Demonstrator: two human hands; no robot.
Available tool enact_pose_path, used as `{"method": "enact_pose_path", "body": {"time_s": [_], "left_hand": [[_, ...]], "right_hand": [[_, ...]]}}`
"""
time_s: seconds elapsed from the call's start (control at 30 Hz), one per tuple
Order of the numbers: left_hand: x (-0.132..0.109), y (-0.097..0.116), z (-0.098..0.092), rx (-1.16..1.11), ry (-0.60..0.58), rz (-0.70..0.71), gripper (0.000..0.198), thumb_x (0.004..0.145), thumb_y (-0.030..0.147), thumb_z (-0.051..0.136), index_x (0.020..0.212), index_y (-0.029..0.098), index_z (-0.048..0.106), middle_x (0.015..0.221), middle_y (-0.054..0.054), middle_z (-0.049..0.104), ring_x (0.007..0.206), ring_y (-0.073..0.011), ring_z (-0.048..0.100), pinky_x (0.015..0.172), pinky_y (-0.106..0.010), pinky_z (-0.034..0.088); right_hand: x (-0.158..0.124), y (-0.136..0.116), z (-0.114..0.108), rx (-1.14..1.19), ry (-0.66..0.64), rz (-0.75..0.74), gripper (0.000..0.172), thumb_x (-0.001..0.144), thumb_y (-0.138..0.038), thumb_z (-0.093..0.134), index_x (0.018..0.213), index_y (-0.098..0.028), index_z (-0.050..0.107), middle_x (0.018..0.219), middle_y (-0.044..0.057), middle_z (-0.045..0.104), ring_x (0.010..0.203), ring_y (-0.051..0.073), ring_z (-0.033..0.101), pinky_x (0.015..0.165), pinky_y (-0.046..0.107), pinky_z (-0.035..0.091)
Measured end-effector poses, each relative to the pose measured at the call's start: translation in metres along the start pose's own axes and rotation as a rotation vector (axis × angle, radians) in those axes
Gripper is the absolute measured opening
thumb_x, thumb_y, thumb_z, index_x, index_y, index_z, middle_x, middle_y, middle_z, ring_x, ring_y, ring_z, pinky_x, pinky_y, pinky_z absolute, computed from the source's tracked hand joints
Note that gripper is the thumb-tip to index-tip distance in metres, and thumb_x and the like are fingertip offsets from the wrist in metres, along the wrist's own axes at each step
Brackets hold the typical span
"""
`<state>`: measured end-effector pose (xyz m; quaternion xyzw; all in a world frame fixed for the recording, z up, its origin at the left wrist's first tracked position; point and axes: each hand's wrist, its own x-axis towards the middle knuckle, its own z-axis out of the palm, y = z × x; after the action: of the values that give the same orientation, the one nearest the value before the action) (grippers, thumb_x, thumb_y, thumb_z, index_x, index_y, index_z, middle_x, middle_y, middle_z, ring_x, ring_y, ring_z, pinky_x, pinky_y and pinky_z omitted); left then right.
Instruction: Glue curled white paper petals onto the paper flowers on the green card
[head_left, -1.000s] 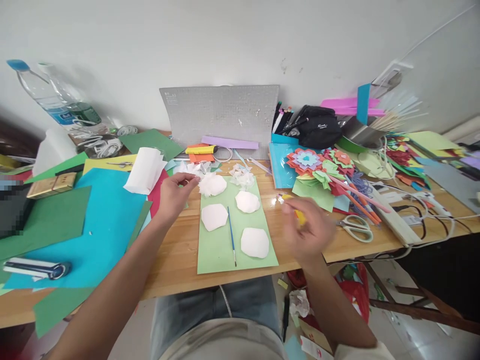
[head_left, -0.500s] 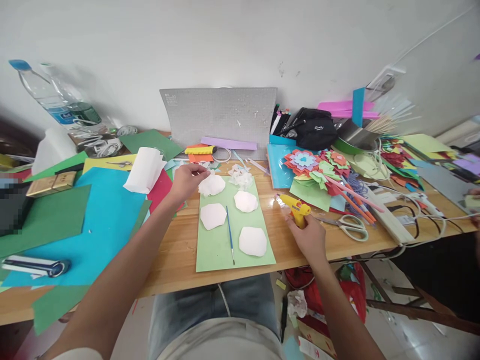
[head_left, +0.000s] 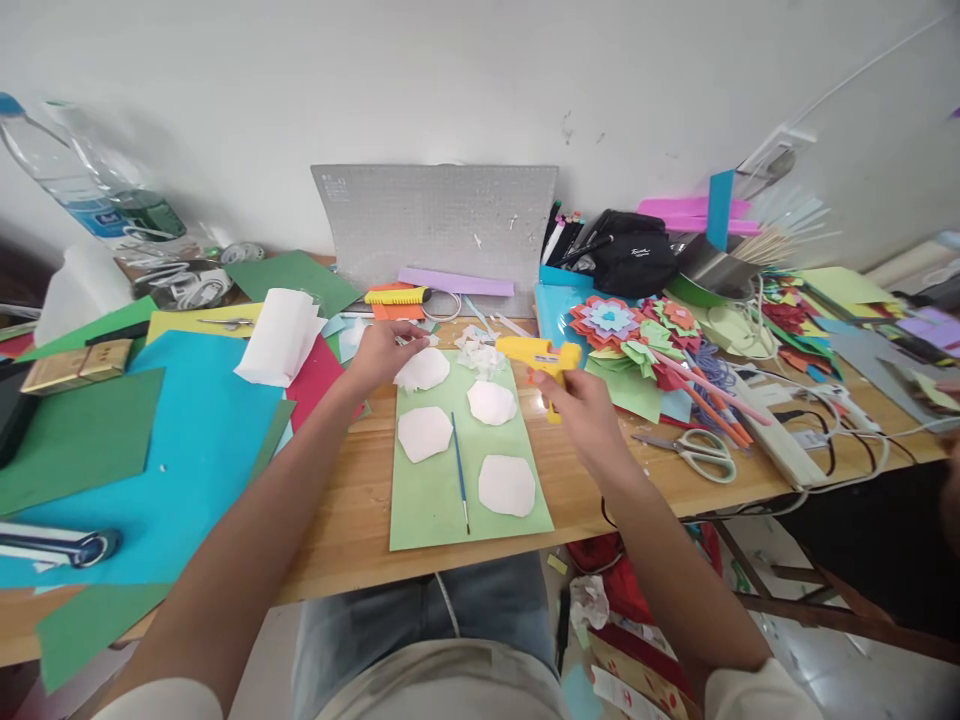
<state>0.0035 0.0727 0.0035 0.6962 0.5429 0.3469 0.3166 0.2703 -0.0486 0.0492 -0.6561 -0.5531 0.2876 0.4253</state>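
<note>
In my right hand (head_left: 581, 405) is a yellow glue gun (head_left: 538, 354), held off the table with its nozzle pointing left over the upper right of the light green sheet (head_left: 420, 505). My left hand (head_left: 386, 352) is closed in a pinch at the top edge of the upper left white paper piece (head_left: 426, 368); crumpled white tissue shows beside it. Three more white paper pieces, such as the lower right one (head_left: 507, 486), lie flat on the sheet. Between them rests a blue paintbrush (head_left: 460, 470). More crumpled tissue (head_left: 480, 355) sits at the sheet's top edge.
Scissors (head_left: 697, 455) and paper flowers (head_left: 609, 318) lie to the right, near a power strip (head_left: 780, 430) with cables. A grey cutting mat (head_left: 442, 220) leans on the wall behind a yellow cutter (head_left: 397, 296). Blue paper (head_left: 210, 420) and a white roll (head_left: 281, 338) are left.
My right hand has raised the glue gun and brought it left, turning its nozzle towards the crumpled tissue. My left hand has stayed by the upper left paper piece, shifting only slightly.
</note>
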Motion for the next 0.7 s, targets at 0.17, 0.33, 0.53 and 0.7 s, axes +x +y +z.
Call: {"method": "enact_pose_path", "body": {"time_s": [0.17, 0.33, 0.53, 0.7], "left_hand": [[0.003, -0.008, -0.004, -0.003, 0.007, -0.016, 0.029, 0.077, 0.046, 0.062, 0.084, 0.020, 0.074, 0.096, -0.004, 0.075, 0.078, -0.0195, 0.062, 0.074, -0.030, 0.045], [-0.008, -0.003, -0.012, 0.011, 0.066, -0.076, 0.028, 0.074, 0.047, 0.066, 0.079, 0.021, 0.072, 0.090, -0.004, 0.073, 0.077, -0.0199, 0.061, 0.071, -0.030, 0.045], [-0.024, -0.006, -0.002, 0.059, 0.231, -0.177, 0.020, 0.074, 0.041, 0.067, 0.077, 0.022, 0.072, 0.092, -0.005, 0.071, 0.085, -0.0231, 0.062, 0.077, -0.035, 0.046], [-0.027, -0.003, 0.011, 0.114, 0.324, -0.050, 0.016, 0.077, 0.036, 0.066, 0.076, 0.021, 0.073, 0.099, -0.006, 0.069, 0.098, -0.0250, 0.058, 0.091, -0.038, 0.045]], "right_hand": [[0.027, -0.011, 0.039, 0.057, -0.120, 0.045, 0.039, 0.074, -0.053, 0.064, 0.059, -0.020, 0.048, 0.055, -0.005, 0.041, 0.054, 0.010, 0.035, 0.050, 0.026, 0.025], [0.033, -0.008, 0.061, 0.030, -0.210, 0.037, 0.041, 0.076, -0.054, 0.062, 0.059, -0.021, 0.044, 0.056, -0.005, 0.042, 0.054, 0.010, 0.037, 0.051, 0.026, 0.026], [0.036, -0.008, 0.074, -0.200, -0.241, -0.027, 0.041, 0.080, -0.051, 0.060, 0.057, -0.021, 0.044, 0.057, -0.004, 0.046, 0.057, 0.011, 0.041, 0.054, 0.027, 0.026], [0.040, -0.007, 0.081, -0.228, -0.255, -0.047, 0.035, 0.083, -0.048, 0.056, 0.063, -0.020, 0.056, 0.063, -0.001, 0.058, 0.063, 0.014, 0.051, 0.059, 0.026, 0.032]]}}
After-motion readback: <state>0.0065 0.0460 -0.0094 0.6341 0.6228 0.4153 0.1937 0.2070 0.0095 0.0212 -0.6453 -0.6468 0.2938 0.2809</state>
